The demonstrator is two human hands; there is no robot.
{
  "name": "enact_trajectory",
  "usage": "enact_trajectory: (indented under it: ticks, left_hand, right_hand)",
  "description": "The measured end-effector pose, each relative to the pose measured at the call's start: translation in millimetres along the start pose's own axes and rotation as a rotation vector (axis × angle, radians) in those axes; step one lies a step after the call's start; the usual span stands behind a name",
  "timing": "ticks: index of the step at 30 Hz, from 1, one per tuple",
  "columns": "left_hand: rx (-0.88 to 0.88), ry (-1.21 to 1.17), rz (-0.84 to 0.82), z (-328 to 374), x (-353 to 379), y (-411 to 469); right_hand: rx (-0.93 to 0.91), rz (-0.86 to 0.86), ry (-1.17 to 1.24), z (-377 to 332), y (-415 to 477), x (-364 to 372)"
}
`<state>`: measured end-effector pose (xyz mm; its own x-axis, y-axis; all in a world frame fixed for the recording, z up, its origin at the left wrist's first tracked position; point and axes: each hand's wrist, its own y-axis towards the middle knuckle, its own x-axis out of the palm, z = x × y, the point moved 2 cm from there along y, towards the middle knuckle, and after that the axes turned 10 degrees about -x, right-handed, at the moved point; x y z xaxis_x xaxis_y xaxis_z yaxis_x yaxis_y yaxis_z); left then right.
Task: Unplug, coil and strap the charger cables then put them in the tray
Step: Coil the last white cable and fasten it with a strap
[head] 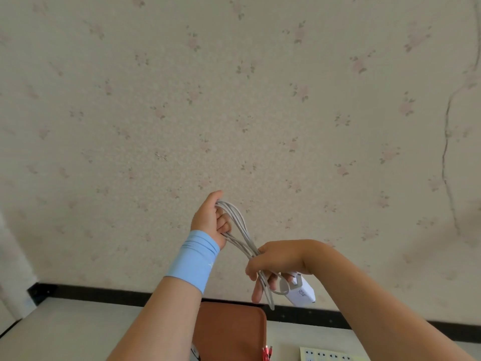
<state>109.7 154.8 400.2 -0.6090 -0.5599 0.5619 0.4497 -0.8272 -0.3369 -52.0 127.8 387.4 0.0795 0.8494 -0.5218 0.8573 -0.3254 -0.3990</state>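
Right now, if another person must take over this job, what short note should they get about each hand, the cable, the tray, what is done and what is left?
Left hand: raised, fingers curled round the top of the grey cable loops.
Right hand: grips the lower end of the loops; the white charger brick hangs by its fingers.
Tray: brown, on the table just below the hands.
Done: this charger is out of any socket and its cable is gathered in long loops.
Left: no strap shows on the loops, so strap them, then lay the bundle in the tray.
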Motion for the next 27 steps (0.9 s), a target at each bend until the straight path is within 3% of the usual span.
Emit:
enact_trajectory:
  ticks: [3, 8, 16, 22, 27]
  left_hand:
    - [0.105, 0.125, 0.058, 5.9, 1.8, -2.5]
    - [0.176, 0.135, 0.103, 6.5, 0.2, -2.7]
    - [-0.041, -0.058, 0.028, 4.7, -6.2, 4.2]
    - [0.033, 0.015, 0.062, 12.7, -7.8, 0.7]
    - [0.076, 0.097, 0.141, 12.7, -7.8, -2.4]
  right_hand:
    - [-0.025, 0.015, -0.018, -2.5, -4.8, 0.7]
    - [-0.067, 0.101, -0.089, 2.3, -3.1, -2.5]
    - [-0.155, 0.091, -0.027, 2.1, -12.9, -5.5]
    - [-0.210, 0.208, 0.226, 10.9, -10.2, -16.8]
    - [-0.253, 0.211, 0.195, 13.4, -15.9, -24.8]
